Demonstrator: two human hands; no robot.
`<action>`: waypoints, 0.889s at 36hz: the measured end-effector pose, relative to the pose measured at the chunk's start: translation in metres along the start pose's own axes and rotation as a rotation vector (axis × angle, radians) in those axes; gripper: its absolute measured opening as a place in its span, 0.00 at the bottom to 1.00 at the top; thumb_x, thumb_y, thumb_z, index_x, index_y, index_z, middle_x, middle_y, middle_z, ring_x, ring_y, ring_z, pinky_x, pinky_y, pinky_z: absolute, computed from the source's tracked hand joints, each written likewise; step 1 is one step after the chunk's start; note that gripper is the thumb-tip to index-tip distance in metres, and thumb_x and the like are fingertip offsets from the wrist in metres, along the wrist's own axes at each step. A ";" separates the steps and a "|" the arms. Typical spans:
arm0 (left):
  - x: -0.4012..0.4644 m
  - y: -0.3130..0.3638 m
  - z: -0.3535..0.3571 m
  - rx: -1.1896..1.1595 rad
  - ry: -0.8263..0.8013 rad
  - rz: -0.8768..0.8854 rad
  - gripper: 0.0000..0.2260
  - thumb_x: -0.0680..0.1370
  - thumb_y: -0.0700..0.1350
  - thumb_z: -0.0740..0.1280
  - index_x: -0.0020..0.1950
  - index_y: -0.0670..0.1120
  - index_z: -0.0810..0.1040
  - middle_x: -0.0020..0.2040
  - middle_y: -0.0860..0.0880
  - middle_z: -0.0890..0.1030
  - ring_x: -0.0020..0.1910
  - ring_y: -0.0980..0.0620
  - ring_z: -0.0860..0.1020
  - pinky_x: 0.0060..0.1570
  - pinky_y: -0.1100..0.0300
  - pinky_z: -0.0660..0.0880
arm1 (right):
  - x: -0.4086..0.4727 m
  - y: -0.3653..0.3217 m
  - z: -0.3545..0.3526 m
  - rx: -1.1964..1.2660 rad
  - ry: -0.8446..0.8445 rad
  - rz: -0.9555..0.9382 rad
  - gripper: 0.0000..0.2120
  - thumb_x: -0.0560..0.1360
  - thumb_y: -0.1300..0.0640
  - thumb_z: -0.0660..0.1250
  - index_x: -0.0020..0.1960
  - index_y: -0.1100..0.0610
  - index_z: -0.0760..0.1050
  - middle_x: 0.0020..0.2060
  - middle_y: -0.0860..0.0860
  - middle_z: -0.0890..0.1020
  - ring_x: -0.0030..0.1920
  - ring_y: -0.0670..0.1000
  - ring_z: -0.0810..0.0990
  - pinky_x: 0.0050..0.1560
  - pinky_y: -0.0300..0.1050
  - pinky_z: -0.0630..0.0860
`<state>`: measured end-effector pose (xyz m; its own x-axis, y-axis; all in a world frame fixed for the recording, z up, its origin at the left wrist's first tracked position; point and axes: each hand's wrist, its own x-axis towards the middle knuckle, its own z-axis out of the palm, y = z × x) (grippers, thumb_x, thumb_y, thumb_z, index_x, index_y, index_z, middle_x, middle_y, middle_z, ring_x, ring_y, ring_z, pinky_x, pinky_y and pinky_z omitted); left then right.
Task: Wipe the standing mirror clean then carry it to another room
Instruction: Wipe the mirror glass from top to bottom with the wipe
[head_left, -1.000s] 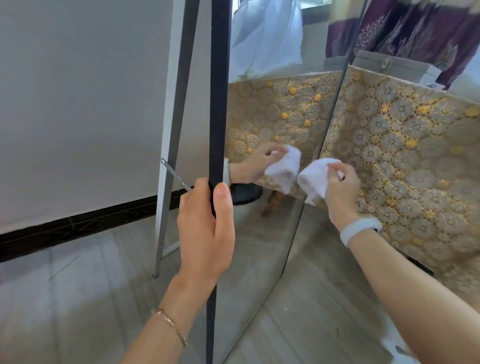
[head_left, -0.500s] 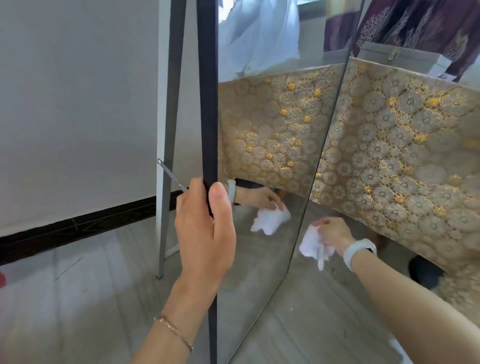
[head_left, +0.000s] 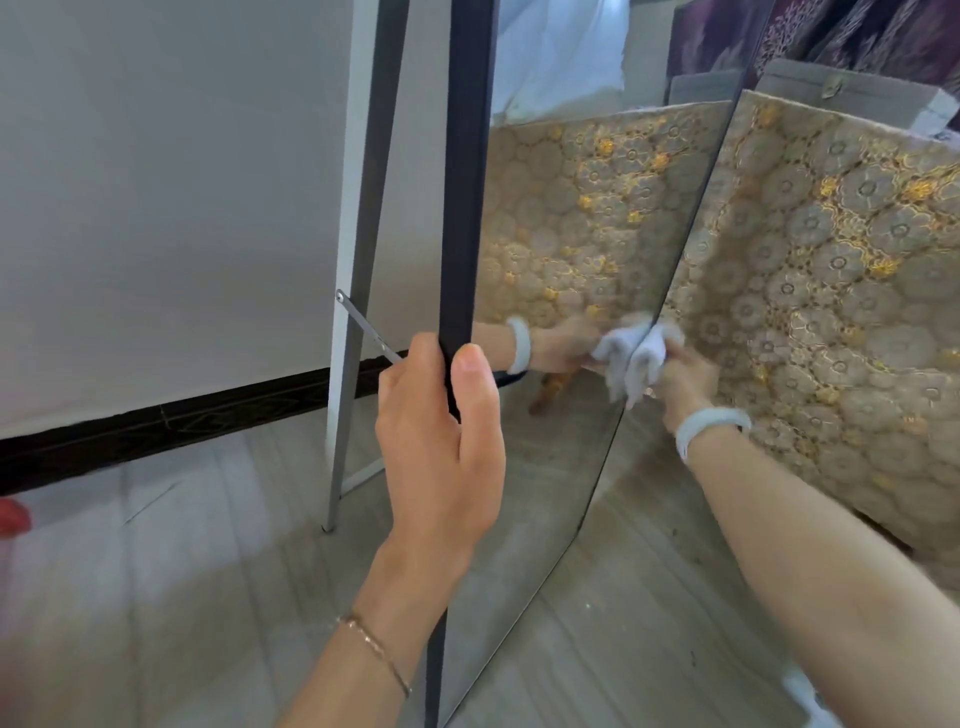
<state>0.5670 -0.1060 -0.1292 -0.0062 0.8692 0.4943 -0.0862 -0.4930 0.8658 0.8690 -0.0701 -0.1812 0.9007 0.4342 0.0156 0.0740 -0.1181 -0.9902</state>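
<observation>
Right hand (head_left: 683, 371) clamped on white cloth (head_left: 641, 358), back up mid-glass at the far edge after dipping low half a second ago. Left hand (head_left: 441, 441) stays wrapped round standing mirror (head_left: 550, 467) frame, upright on floor; wiping ongoing, carry not started.

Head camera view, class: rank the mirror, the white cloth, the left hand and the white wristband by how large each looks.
1. mirror
2. left hand, enlarged by nearness to the camera
3. white cloth, blurred
4. white wristband
</observation>
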 end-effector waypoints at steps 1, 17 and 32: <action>0.003 -0.004 0.005 0.058 0.008 0.019 0.11 0.74 0.56 0.49 0.31 0.60 0.60 0.27 0.62 0.70 0.31 0.54 0.62 0.33 0.60 0.60 | -0.011 0.025 -0.001 -0.171 -0.059 0.108 0.16 0.77 0.62 0.57 0.63 0.64 0.71 0.63 0.60 0.75 0.59 0.57 0.76 0.51 0.40 0.74; -0.055 -0.033 0.008 0.417 -0.115 0.417 0.28 0.76 0.44 0.54 0.73 0.47 0.46 0.75 0.44 0.44 0.76 0.46 0.44 0.74 0.44 0.42 | -0.086 0.058 -0.047 -0.686 -0.377 0.015 0.08 0.73 0.65 0.62 0.40 0.57 0.79 0.45 0.56 0.79 0.47 0.53 0.75 0.36 0.41 0.70; -0.124 -0.098 0.016 0.444 -1.084 0.039 0.44 0.71 0.60 0.66 0.72 0.56 0.36 0.77 0.53 0.43 0.75 0.53 0.51 0.72 0.55 0.56 | -0.149 -0.019 -0.080 -0.691 -1.118 0.343 0.13 0.75 0.63 0.62 0.55 0.72 0.72 0.45 0.61 0.78 0.45 0.55 0.78 0.44 0.39 0.79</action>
<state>0.5925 -0.1666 -0.2740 0.8698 0.4721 0.1436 0.2518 -0.6750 0.6936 0.7674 -0.2040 -0.1535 0.1152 0.7401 -0.6625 0.4141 -0.6420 -0.6452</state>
